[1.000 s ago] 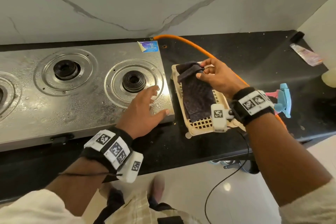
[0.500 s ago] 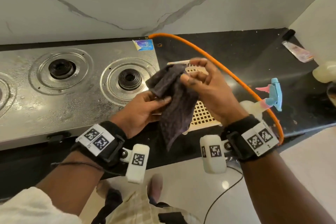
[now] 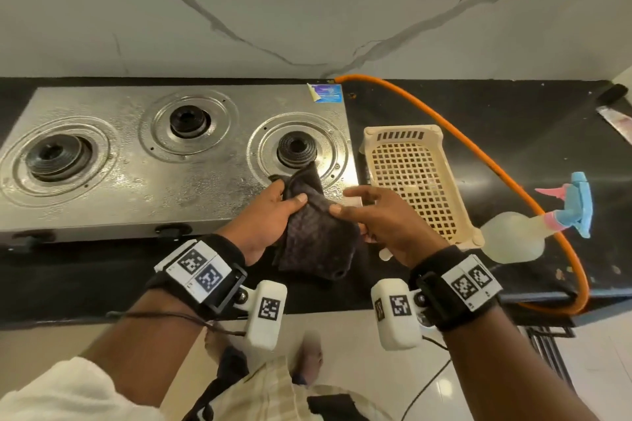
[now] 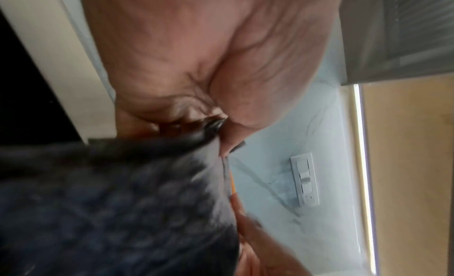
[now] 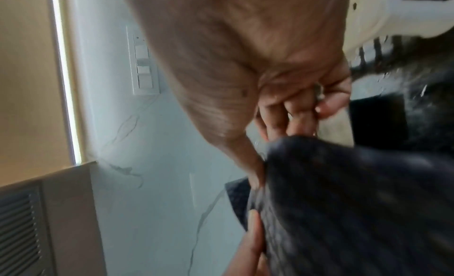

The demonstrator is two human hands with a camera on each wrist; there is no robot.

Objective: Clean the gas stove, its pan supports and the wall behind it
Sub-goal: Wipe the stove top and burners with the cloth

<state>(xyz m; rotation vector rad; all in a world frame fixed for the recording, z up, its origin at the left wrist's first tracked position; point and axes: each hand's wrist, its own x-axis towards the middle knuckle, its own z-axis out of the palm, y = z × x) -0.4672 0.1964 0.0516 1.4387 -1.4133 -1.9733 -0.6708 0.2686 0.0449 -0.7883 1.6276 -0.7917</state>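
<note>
While the left hand [image 3: 270, 215] grips one side of a dark, waffle-textured cleaning cloth [image 3: 314, 236] with its thumb pressed across the top, the right hand [image 3: 379, 219] pinches the cloth's other edge between thumb and fingers; its forefinger points out straight. Held between both hands, the cloth hangs over the front right corner of the wet stainless-steel three-burner gas stove [image 3: 136, 188], its upper tip reaching the right burner [image 3: 295, 149]. No pan supports are on the burners. Behind the stove rises a white marble-patterned wall [image 3: 307, 3]. Just right of the stove, a cream perforated plastic basket [image 3: 455, 181] sits on the black worktop [image 3: 496, 133], near a translucent spray bottle with a blue and pink trigger [image 3: 513, 236]. An orange gas hose [image 3: 485, 154] curves around the basket.
</note>
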